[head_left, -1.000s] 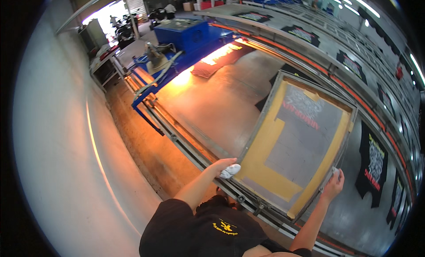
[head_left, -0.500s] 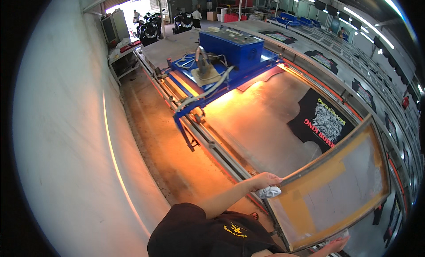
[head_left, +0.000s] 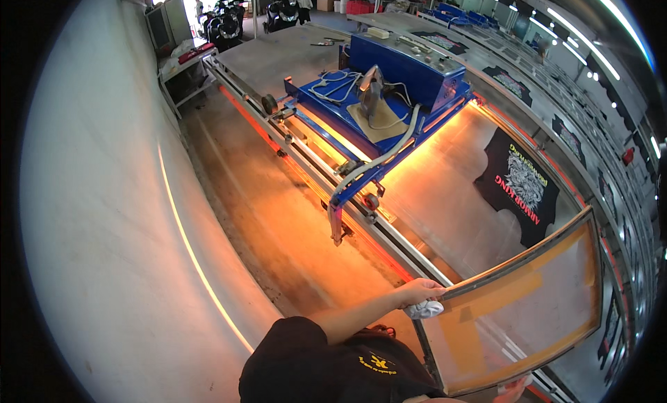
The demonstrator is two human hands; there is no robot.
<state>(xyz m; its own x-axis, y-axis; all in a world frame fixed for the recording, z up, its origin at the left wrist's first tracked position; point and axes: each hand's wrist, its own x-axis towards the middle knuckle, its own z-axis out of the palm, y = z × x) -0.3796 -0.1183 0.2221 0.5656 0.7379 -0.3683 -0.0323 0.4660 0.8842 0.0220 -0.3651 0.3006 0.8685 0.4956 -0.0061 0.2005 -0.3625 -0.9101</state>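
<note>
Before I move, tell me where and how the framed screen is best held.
Best, I'd judge, by the long rails of the framed screen: left hand from the left, right hand from the opposite outer side. The rails are narrow bars to wrap; the panel between them looks thin and see-through.

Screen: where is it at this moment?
In the head view, the screen is at lower right, its left end in the left hand, with a printed black shirt just beyond its upper edge.

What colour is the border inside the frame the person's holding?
The border inside the frame is yellow-orange; the head view shows it best.
</note>
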